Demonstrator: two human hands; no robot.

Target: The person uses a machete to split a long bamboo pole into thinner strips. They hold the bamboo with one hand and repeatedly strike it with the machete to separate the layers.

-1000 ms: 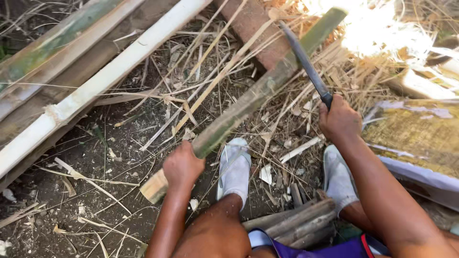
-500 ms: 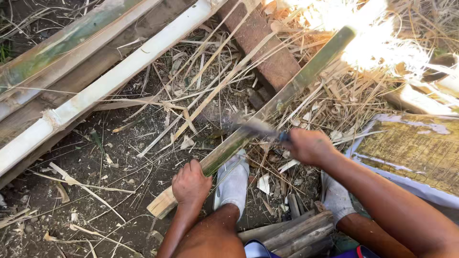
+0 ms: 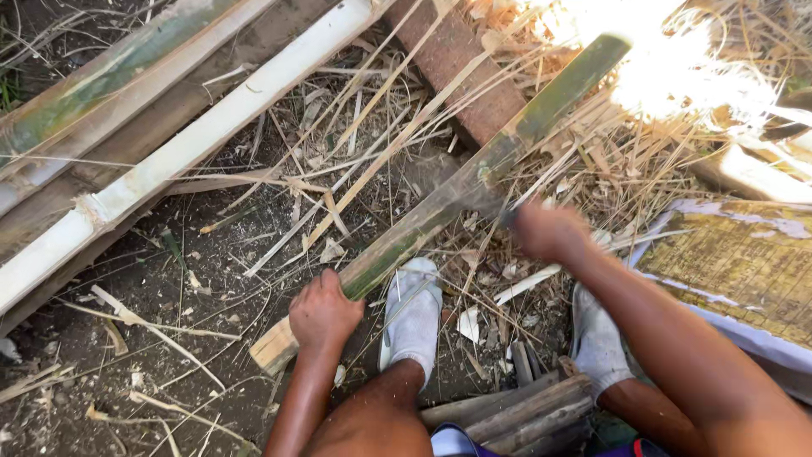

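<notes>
We are mid-chop, our left hand (image 3: 324, 311) clenched round the green bamboo pole (image 3: 440, 216) slanting across the littered ground, our blurred right hand (image 3: 548, 230) gripping the blade (image 3: 478, 193) at its middle; next, we judge, lift and re-aim

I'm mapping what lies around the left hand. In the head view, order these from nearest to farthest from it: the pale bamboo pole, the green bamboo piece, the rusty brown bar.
From the left hand:
1. green bamboo piece, gripped in it.
2. pale bamboo pole, upper left.
3. rusty brown bar, top centre.
</notes>
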